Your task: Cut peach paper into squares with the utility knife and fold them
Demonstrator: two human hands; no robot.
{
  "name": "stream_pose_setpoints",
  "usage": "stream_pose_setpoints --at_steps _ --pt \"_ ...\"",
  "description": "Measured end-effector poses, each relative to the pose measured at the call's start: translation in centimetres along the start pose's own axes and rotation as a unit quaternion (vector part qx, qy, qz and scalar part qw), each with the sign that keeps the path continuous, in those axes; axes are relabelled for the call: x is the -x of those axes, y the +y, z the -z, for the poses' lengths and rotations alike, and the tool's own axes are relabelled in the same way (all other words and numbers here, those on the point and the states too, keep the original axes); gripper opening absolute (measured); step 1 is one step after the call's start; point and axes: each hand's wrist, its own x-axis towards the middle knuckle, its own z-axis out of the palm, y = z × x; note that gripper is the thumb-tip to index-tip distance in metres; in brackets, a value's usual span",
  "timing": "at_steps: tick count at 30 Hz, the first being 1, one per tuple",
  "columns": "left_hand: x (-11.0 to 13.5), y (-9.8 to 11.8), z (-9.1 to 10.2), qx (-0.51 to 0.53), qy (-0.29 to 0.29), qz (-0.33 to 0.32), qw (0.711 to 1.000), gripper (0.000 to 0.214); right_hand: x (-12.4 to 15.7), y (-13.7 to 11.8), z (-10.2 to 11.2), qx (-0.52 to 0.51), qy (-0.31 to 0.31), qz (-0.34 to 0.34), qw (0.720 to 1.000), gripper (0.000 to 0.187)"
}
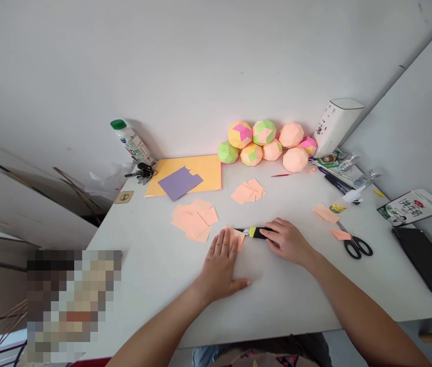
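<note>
Paper piece [240, 237] lies roughly midway between front and back edges of the surface [143, 290], pressed under the spread left hand [220, 267], presumably against slipping; right hand [286, 240] grips the knife [255, 232].

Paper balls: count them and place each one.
8 visible. Upper row, left to right: yellow-pink ball, green-peach ball, peach ball. Lower row: green ball, yellow-green ball, small peach ball, large peach ball. Far right: pink ball. Others may be hidden behind.
</note>
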Motion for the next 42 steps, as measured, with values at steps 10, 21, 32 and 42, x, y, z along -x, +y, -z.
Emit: stream_pose_setpoints --at_steps 10,21,32,42 --pt "-0.1 0.0 0.0 0.000 -0.005 0.000 1.000 0.108 -0.2 0.4 0.1 0.001 0.003 0.002 1.000 0.029" --pt "0.0 -0.1 -0.2 -0.004 0.005 0.001 1.000 0.107 -0.7 0.2 -0.8 0.012 0.020 0.004 1.000 0.029" --pt "-0.3 -0.2 0.4 -0.021 -0.003 0.000 1.000 0.099 -0.5 0.9 -1.0 0.024 0.034 -0.010 0.999 0.032" --pt "-1.7 -0.4 1.9 0.025 0.035 0.041 0.998 0.062 2.7 4.4 4.4 0.000 -0.006 -0.021 1.000 0.030"
